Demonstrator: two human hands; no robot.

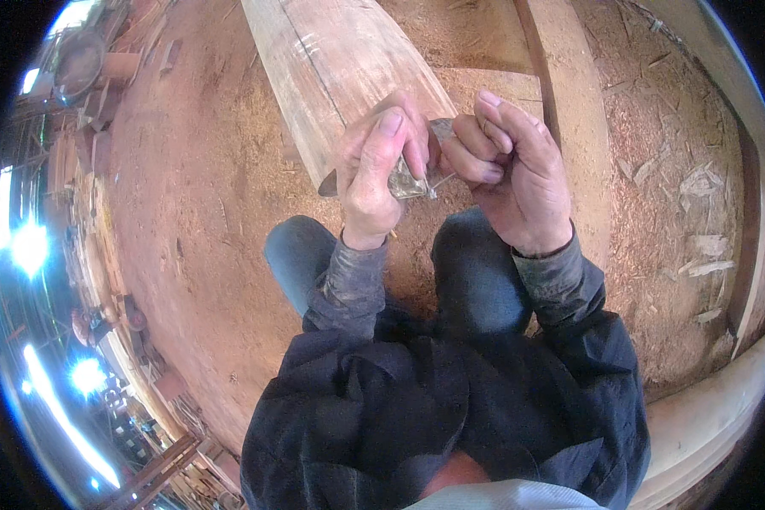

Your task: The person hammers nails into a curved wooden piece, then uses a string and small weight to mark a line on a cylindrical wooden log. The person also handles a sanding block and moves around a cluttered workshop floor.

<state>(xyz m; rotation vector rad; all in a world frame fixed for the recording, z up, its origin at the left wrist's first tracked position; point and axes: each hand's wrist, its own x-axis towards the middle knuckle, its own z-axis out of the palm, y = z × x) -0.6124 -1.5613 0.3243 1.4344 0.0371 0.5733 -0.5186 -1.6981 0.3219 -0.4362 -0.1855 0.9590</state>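
Note:
My left hand point(381, 166) is closed around a small crumpled, shiny grey packet point(406, 183) held in front of my knees. My right hand point(512, 161) is right beside it, its fingers curled and pinching the packet's upper edge point(441, 129) and a thin pale strip that sticks out. Both hands touch the packet. Just behind them lies a wide pale wooden plank point(340, 68) with a dark line drawn along it. Most of the packet is hidden by my fingers.
Reddish sawdust point(195, 195) covers the floor. A second long timber point(569, 93) runs at the right, with wood chips point(697, 212) scattered beyond it. A pale beam edge point(714, 408) curves along the lower right. Stacked wood and machinery stand at the far left.

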